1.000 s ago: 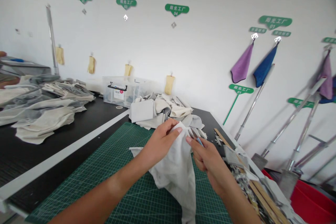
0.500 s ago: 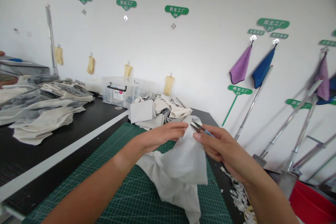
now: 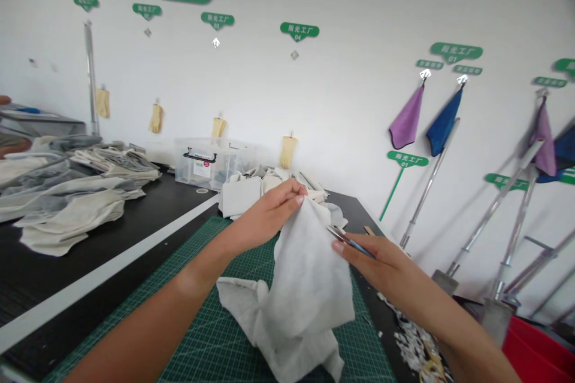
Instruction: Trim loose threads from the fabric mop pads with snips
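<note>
My left hand (image 3: 269,214) pinches the top edge of a white cloth (image 3: 300,287) and holds it up over the green cutting mat (image 3: 202,323). The cloth hangs down and bunches on the mat. My right hand (image 3: 377,263) is closed on small thread snips (image 3: 345,238), whose blades point left at the cloth's right edge, just below my left fingers.
A pile of pale fabric pieces (image 3: 251,191) and a clear plastic box (image 3: 206,161) lie behind the mat. More stacked cloths (image 3: 67,191) cover the black table at left. Cut scraps (image 3: 413,341) litter the right edge. Mop poles (image 3: 485,227) and a red bin (image 3: 539,353) stand at right.
My left hand has lifted the cloth's edge higher. My right hand with the snips has dropped a little and moved to the cloth's right edge. The camera tilted slightly up.
</note>
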{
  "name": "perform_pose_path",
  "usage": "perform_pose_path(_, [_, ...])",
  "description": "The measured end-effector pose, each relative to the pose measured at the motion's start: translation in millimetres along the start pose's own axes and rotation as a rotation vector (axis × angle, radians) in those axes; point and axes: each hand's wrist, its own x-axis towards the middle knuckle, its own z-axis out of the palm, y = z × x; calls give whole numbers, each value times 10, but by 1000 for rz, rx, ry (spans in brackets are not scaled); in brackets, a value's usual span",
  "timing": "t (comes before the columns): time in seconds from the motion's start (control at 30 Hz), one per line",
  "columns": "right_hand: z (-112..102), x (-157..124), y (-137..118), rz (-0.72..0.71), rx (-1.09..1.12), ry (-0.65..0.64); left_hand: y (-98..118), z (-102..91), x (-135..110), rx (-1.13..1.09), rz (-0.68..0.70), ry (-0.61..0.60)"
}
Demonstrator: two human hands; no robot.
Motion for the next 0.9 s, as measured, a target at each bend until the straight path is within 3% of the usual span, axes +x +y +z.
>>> perform_pose_path(0.1, [-30, -14, 72, 128, 79, 33, 75, -28, -11, 135, 35, 83])
perform_pose_path(0.2, [-31, -41, -24, 127, 231, 111, 95, 3, -21, 226, 21, 126])
perform_pose_path(0.37, [243, -19, -227, 170, 361, 89, 111, 204, -52, 273, 16, 233])
perform_pose_path(0.5, [402, 35, -136, 151, 347, 19, 132, 229, -58, 161, -20, 217])
perform_pose_path(0.57, [366, 39, -64, 110, 372, 60, 108, 162, -49, 14, -85, 110])
perform_pose_path(0.63, [272, 25, -35, 55, 397, 108, 51, 88, -43, -177, -188, -81])
perform_pose_path(0.8, [3, -61, -238, -9, 279, 34, -151, 87, -71, -532, -492, -592])
perform_pose_path(0.9, [-84, -134, -429, -48, 188, 31, -161, 160, -74, -622, -453, -682])
